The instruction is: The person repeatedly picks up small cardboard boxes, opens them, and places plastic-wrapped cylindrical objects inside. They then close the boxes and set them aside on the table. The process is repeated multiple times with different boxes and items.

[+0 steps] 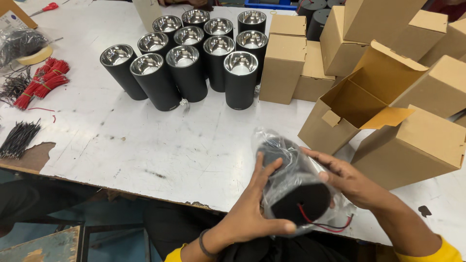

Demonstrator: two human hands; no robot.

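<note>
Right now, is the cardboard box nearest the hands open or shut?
Open: the cardboard box lies on its side, flaps spread, inside empty.

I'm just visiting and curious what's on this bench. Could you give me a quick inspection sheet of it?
Surface: white table, scuffed, chipped at the near edge.
Job's things: black cylinder lamp in clear plastic bag, red wire at its end; open cardboard box beside it.
Clutter: unbagged black lamps; closed cartons; scissors.
Fingers: left hand and right hand both hold the bagged lamp.
Cables: red wire bundles; black wire bundles.
Surroundings: blue crate.
</note>
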